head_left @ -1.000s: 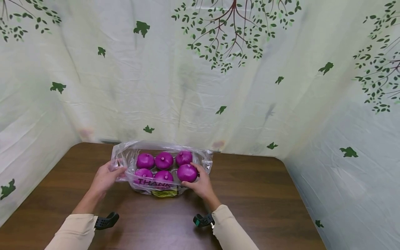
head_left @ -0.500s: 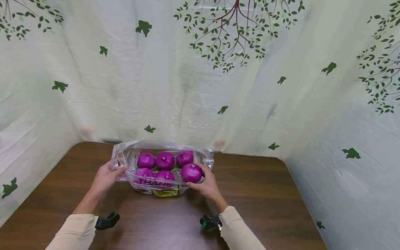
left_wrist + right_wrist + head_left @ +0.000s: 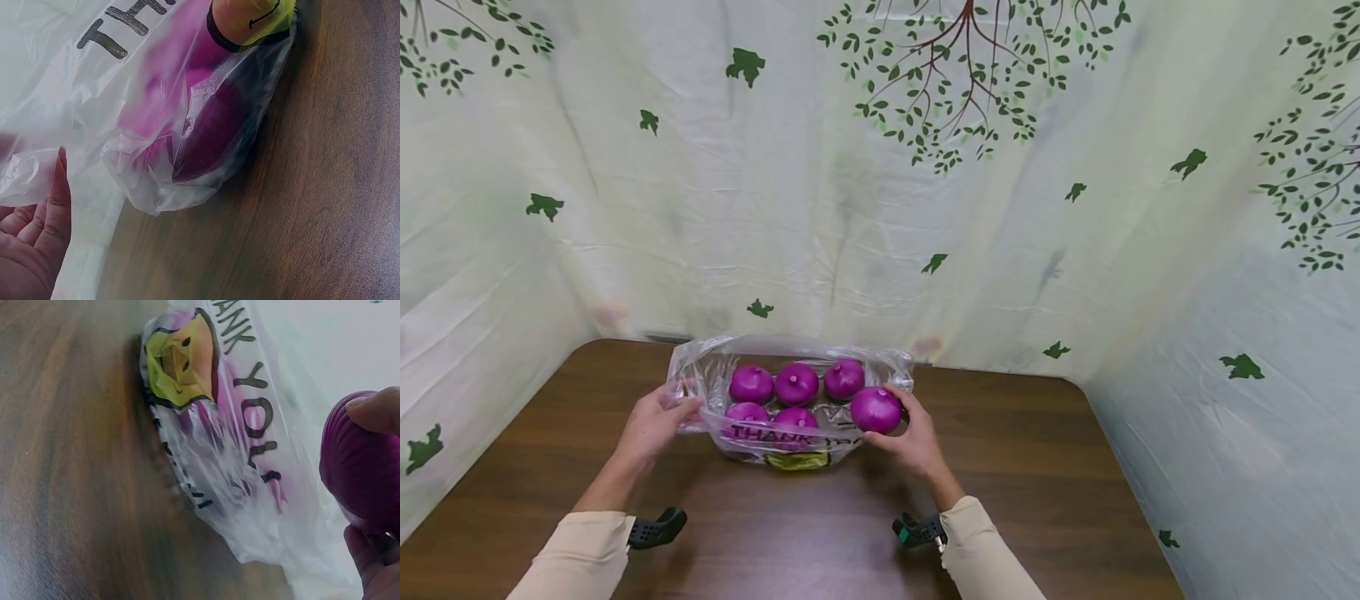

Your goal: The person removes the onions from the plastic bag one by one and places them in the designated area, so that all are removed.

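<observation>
A clear plastic bag with black lettering and a yellow print lies open-topped on the table. Several purple onions sit in it in two rows. At the bag's left end, my left hand pinches its plastic edge between thumb and fingers; the left wrist view shows the film in that hand. My right hand grips one onion at the bag's right end, above the front rim. In the right wrist view, thumb and fingers lie around this onion, apart from the printed side.
The brown wooden table extends to both sides and in front of the bag. Behind it hangs a pale curtain printed with leaves and branches, which also encloses the left and right sides.
My right hand has moved right with the onion, away from the other onions and toward the bag's right end. The left hand still holds the bag in the same place.
</observation>
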The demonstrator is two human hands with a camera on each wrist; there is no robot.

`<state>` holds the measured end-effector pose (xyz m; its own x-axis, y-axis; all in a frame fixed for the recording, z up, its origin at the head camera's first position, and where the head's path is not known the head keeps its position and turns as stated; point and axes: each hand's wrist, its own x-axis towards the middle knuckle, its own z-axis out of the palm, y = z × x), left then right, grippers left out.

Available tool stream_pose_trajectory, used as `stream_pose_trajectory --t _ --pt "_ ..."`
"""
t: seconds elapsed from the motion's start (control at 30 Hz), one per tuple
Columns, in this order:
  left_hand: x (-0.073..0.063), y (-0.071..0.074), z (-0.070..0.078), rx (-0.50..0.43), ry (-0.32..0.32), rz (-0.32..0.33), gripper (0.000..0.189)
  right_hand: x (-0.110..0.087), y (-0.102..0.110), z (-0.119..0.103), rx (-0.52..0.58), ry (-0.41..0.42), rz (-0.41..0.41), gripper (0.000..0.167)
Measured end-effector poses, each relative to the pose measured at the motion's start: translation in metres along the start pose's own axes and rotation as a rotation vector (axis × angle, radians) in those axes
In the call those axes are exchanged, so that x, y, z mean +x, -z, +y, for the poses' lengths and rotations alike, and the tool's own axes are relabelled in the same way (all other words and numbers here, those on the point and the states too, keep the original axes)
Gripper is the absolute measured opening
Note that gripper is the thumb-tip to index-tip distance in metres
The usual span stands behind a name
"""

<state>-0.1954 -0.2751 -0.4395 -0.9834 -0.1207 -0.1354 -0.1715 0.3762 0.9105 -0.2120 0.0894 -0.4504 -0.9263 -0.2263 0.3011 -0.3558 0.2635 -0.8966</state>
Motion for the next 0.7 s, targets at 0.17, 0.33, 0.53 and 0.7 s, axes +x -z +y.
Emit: stream_pose_trajectory --t 0.17,0.33,0.53,0.7 --pt "-0.001 0.002 -0.001 0.017 0.010 -0.003 0.056 0.001 0.008 0.003 0.003 -0.009 0.001 0.068" --pt "-0.002 0.003 -0.002 0.050 0.023 -0.004 0.058 -0.001 0.015 0.000 0.001 -0.018 0.001 0.068" --pt "-0.001 0.003 -0.001 0.048 0.007 0.000 0.055 -0.002 0.023 0.003 -0.001 0.000 0.016 0.067" --pt "0.000 0.003 -0.001 0.038 0.006 -0.004 0.055 -0.002 0.029 0.006 0.004 -0.021 0.032 0.068"
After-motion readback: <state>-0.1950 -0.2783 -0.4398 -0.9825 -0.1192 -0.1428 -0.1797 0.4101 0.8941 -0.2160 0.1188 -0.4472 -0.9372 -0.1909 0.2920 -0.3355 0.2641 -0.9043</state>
